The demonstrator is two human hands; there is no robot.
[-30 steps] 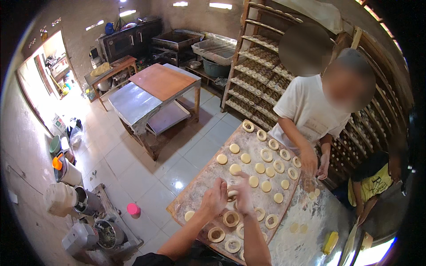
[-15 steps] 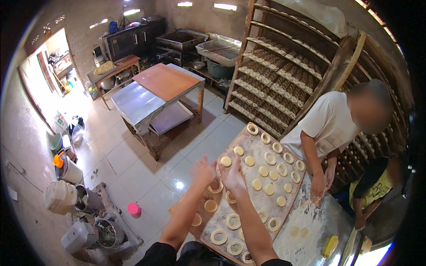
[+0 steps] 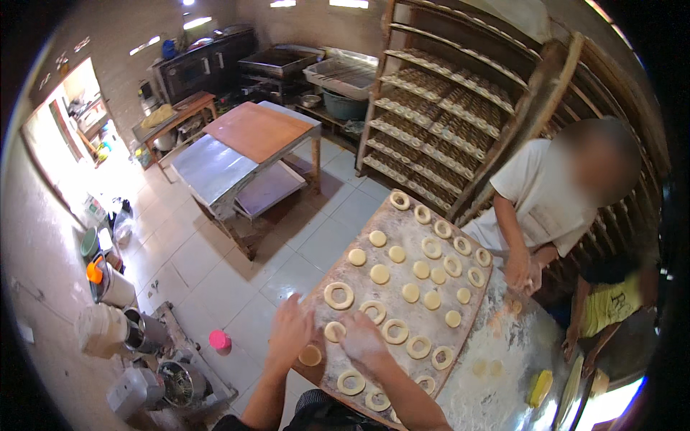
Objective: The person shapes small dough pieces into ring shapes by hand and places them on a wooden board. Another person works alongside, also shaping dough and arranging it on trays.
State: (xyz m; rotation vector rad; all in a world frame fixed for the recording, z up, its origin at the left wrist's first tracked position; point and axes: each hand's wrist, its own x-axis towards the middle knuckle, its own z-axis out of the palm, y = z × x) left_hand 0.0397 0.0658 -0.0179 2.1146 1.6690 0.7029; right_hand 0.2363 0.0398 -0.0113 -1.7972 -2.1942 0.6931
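Observation:
A floured wooden board (image 3: 460, 237) lies before me, set with pale dough rings (image 3: 395, 331) and small round dough discs (image 3: 410, 292). My right hand (image 3: 365, 343), smeared by motion, is over the near left part of the board. Its fingertips reach the edge of a dough disc (image 3: 334, 331); whether they grip it I cannot make out. My left hand (image 3: 290, 336) hovers at the board's left edge with fingers apart and nothing in them. Close to it lie another dough disc (image 3: 310, 355) and a large dough ring (image 3: 339, 295).
To the right is a floured metal table (image 3: 467, 384) with a yellow object (image 3: 540, 388). A co-worker in a white shirt (image 3: 532, 194) works there, another person (image 3: 611, 309) beside. Racks of dough rings (image 3: 438, 108) stand behind. A low table (image 3: 244, 144), mixers and buckets are left.
Both hands have drawn back toward me and down the board's left side. A disc and a ring beside where they were now show fully. The co-worker's hands have come together.

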